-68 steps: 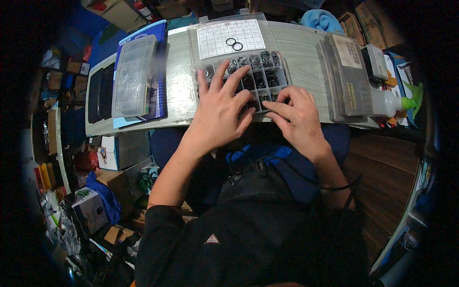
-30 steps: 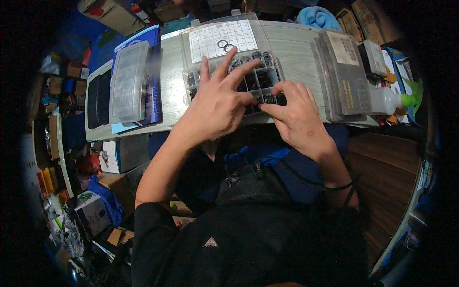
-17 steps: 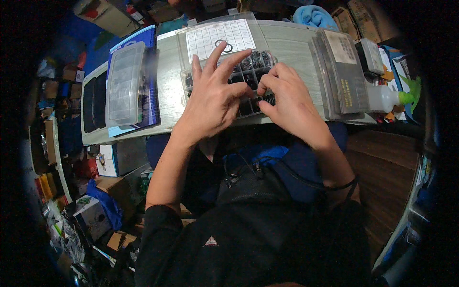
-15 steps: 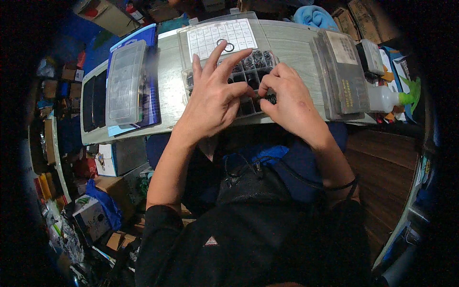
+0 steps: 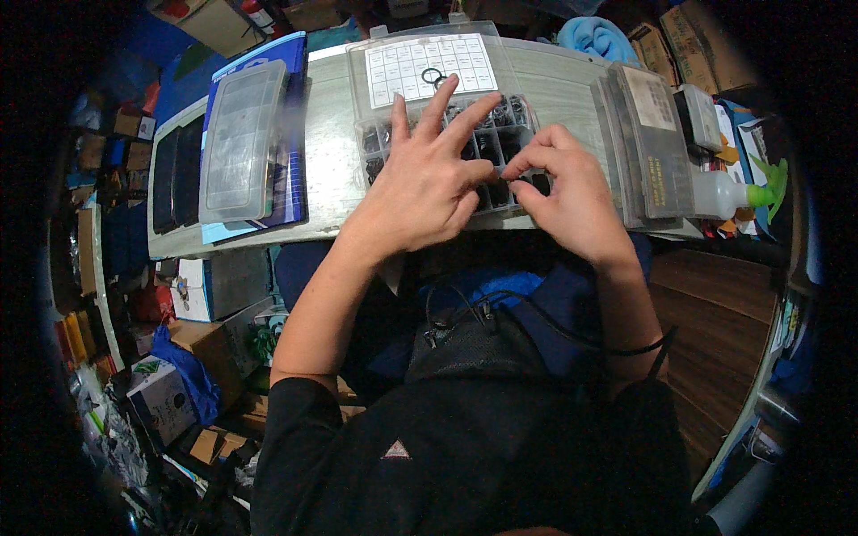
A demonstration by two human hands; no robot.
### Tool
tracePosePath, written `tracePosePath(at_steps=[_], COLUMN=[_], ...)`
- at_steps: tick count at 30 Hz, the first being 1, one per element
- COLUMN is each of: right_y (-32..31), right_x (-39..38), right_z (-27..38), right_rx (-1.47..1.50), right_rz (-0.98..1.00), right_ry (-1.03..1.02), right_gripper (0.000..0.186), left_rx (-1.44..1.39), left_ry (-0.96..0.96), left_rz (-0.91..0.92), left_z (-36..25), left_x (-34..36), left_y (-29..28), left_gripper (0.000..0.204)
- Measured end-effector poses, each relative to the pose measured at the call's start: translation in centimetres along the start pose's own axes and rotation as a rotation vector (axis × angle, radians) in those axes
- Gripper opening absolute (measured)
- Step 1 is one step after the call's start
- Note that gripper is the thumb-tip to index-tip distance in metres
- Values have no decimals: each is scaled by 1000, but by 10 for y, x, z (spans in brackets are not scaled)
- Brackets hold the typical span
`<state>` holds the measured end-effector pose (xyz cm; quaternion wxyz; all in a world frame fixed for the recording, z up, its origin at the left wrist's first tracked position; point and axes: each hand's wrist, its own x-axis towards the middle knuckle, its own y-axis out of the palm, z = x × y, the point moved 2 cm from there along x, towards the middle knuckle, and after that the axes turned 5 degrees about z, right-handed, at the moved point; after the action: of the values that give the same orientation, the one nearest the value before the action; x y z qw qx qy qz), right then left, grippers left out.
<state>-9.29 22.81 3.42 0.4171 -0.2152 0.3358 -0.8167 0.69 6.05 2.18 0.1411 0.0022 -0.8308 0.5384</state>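
A clear compartment box (image 5: 374, 143) lies with its lid raised behind it, a white printed chart (image 5: 393, 76) inside the lid. Small black parts, apparently rubber rings, fill several compartments. Two black O-rings (image 5: 432, 75) rest on the chart, the lower partly behind my fingertips. My left hand (image 5: 420, 183) is over the box, thumb and index drawn together while the other fingers fan out. Beside it, my right hand (image 5: 567, 192) curls over the box's right front corner, index and thumb tips close together. The fingertips of both hands nearly meet; anything pinched there is too small to make out.
To the left lie a closed clear plastic case (image 5: 241, 143) on a blue package (image 5: 290, 192) and dark flat cases (image 5: 177, 174). Stacked cases (image 5: 657, 152) and a spray bottle (image 5: 724, 189) stand at the right. A blue cloth (image 5: 592, 37) lies behind the table.
The view has shifted slightly, so the table things sit further right in the picture. Both hands stay over the box; the left thumb and index have moved a little nearer its right front corner.
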Motion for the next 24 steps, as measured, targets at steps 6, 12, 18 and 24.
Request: tracePosePath(at_steps=[6,12,18,24], right_y=[-10,-10,-6,-1], right_x=[-9,-13,-12,-7], right_z=[2,2,1,-2], right_rx=[-11,-13,-9,-81], right_rz=[1,16,64,29], right_ry=[59,79,108,-49], right_gripper=[12,11,11,13], left_rx=[-3,-21,-39,-26], left_ry=[2,-10,3,54], left_rz=[35,30,43,4], left_z=[1,2,3,3], left_x=[2,5,3,3], left_y=[4,7,4,4], left_gripper=[28,30,30,22])
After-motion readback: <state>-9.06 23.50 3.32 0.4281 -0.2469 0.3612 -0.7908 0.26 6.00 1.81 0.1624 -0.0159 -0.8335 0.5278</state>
